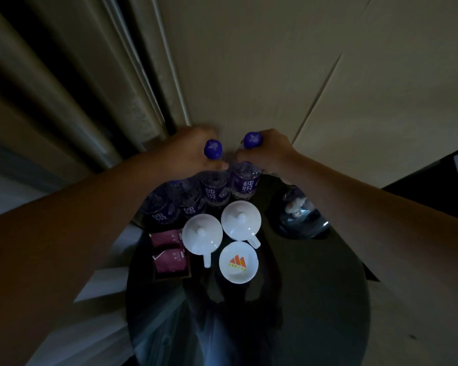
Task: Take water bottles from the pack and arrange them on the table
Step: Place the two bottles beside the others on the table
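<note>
my left grip [193,151] is wrapped around the neck of one water bottle [214,190], fingers closed just under its purple cap [213,148]. my right grip [265,151] is closed the same way around the neck of a second bottle [245,184], whose purple cap [253,140] shows above my knuckles. both bottles stand upright at the far edge of the dark round counter [315,299], side by side and nearly touching, close to the pale wall [275,62].

each carries a purple label with white chinese characters; on the two i hold i can read "纯悦". to the left of them two more bottles [169,207] of the same kind stand in the dim light, with the same purple label, the writing only partly legible there.

in front of the bottles sit two white lidded cups [241,220], handles pointing toward me, touching or almost touching each other. nearer to me is a small white dish [238,262] printed with an orange peaked logo and a line of tiny yellow-green print below it, too small to read. left of the cups a shallow box [171,256] holds two maroon sachets with small white print i cannot make out.

to the right, partly under my right forearm, lies something clear and shiny [302,220]; i cannot tell what it is. curtains [77,88] hang at the left.
</note>
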{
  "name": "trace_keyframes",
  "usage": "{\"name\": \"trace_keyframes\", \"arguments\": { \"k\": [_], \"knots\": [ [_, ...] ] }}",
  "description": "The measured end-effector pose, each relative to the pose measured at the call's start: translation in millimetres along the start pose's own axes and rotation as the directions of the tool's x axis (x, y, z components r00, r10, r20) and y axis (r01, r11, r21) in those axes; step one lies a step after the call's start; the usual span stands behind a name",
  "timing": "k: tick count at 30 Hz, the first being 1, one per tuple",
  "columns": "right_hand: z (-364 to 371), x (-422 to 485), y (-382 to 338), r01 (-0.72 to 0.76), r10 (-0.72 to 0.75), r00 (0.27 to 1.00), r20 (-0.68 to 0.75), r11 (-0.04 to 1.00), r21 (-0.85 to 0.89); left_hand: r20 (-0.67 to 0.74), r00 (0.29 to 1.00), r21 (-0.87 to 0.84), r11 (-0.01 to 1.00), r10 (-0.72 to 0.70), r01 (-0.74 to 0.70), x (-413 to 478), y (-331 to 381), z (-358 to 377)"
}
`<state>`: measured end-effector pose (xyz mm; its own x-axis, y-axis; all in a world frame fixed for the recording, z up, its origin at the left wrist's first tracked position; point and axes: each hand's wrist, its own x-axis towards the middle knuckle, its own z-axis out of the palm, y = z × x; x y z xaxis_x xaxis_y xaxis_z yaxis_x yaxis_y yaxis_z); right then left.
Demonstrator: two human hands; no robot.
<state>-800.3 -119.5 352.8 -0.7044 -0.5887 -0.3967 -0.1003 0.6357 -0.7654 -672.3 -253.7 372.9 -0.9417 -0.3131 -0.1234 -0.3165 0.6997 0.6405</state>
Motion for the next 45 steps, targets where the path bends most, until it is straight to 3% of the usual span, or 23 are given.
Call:
{"name": "trace_keyframes", "arguments": {
  "k": [17, 24, 28, 45],
  "knots": [
    [-4.5, -16.2, 8.7, 0.010, -0.007, 0.999, 0.045, 0.998, -0.067, 0.081, 0.996, 0.105, 0.993, 0.042, -0.050, -0.1, 6.0, 0.7],
    [-8.1, -27.0, 7.8, 0.021, -0.010, 0.995, 0.099, 0.993, -0.116, 0.080, 0.997, 0.074, 0.997, -0.020, 0.014, -5.3, 9.8, 2.8],
    [-8.1, -30.9, 2.9, 0.001, 0.012, 0.993, 0.122, 0.994, -0.107, 0.068, 0.997, 0.149, 0.988, -0.049, 0.038, -6.8, 16.9, 6.8],
    [-3.8, -29.7, 12.5, 0.044, -0.044, 0.999, 0.006, 0.985, -0.169, -0.034, 0.992, 0.171, 0.978, -0.118, 0.122, -11.3, 21.1, 16.2]
  ]
}}
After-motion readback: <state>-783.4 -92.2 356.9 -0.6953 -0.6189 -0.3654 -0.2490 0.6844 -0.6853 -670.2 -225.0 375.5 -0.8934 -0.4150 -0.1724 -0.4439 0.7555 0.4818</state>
